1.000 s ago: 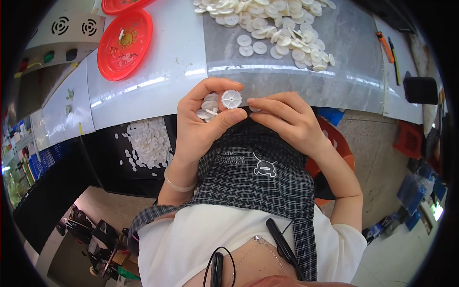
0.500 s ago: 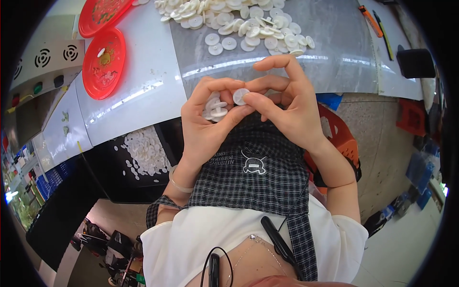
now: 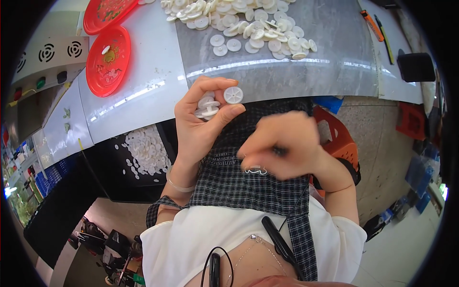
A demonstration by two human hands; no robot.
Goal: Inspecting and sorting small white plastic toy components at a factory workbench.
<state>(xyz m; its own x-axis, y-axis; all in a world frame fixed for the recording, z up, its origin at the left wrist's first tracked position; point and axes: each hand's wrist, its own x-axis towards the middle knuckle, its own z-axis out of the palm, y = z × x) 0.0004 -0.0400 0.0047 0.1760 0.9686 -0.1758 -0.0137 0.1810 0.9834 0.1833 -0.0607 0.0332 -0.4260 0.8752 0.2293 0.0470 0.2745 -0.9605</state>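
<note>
Here's the bench [image 3: 325, 79], grey in the middle and white at both sides, with a bright streak of light across it. At its far side sits a big pile [image 3: 258, 32] of white discs, and 3 loose discs [image 3: 234, 45] lie just beside it, toward the near left. Over on my left, 2 red plates [image 3: 103, 79] rest on the white part, the nearer bearing 1 small white piece [image 3: 105, 49]. Off to the right, an orange cutter [image 3: 372, 25] and a slim stick [image 3: 384, 38] lie near each other.

In close now: my left hand [image 3: 191, 126] is up by the bench's near edge, thumb and fingertip pinching 1 white gear [image 3: 233, 95] by its rim, spoked face toward me. More white parts [image 3: 207, 106] nestle in the same palm, just left of that gear, overlapping so I can't count them. And my right hand [image 3: 291, 138] is a blur, in front of my checked apron [image 3: 248, 193], lower than the left and apart from it; the fingers look curled, but I cannot tell if they grip anything.

Below left, a black tray [image 3: 119, 184] bears a heap [image 3: 148, 150] of small white pieces.
</note>
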